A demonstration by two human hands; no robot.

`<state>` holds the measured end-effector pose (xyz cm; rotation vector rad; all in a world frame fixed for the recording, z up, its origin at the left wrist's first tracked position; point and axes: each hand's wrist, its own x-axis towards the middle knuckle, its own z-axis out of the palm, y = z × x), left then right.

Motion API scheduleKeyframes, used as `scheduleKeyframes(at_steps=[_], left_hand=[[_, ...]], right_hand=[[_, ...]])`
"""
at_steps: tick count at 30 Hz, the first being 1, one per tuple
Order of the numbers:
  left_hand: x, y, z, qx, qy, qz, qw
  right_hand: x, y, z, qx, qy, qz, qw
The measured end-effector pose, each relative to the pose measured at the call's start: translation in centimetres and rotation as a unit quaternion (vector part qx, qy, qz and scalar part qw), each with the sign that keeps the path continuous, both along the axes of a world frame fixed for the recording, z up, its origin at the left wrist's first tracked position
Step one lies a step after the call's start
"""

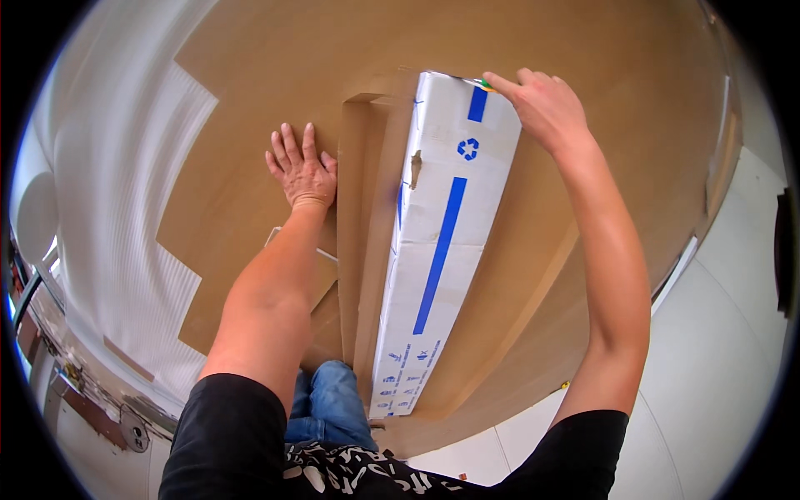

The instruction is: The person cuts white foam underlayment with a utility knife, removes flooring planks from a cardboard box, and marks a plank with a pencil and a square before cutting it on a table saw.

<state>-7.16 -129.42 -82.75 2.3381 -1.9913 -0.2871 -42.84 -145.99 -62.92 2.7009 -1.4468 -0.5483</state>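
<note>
A long white carton (446, 208) with blue stripes and printed symbols lies lengthwise in front of me, its surface scuffed and torn at one spot on the left edge. My left hand (305, 169) rests flat with fingers spread on the brown cardboard sheet (267, 67), left of the carton. At the carton's far end my right hand (546, 104) is closed, its index finger stretched along the edge. A small green and orange object (486, 84) shows under that fingertip; the hand hides the rest, so its kind is unclear.
An upright cardboard fold (354, 183) runs along the carton's left side. White ribbed wrapping sheet (175, 108) spreads at the left. Pale floor tiles (708, 333) lie to the right. Tools and clutter (75, 392) are at the lower left. My jeans-clad leg (333, 400) is by the carton's near end.
</note>
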Motion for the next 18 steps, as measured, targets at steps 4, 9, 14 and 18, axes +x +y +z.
scheduleKeyframes(at_steps=[4,9,14,18], left_hand=[[0.5,0.2,-0.2,-0.01,-0.007,0.002,1.0],[0.1,0.1,0.0,-0.004,-0.014,0.0,1.0],[0.3,0.1,0.0,-0.003,-0.018,-0.006,1.0],[0.1,-0.1,0.0,-0.013,-0.018,-0.005,1.0]], right_hand=[[-1.8,-0.1,1.6,0.033,0.048,-0.024,0.998],[-8.7,0.6,3.0,0.077,0.156,-0.085,0.981],[-8.0,1.9,1.1,0.023,0.095,-0.053,0.994],[-9.6,2.1,1.4,0.011,0.166,-0.072,0.984]])
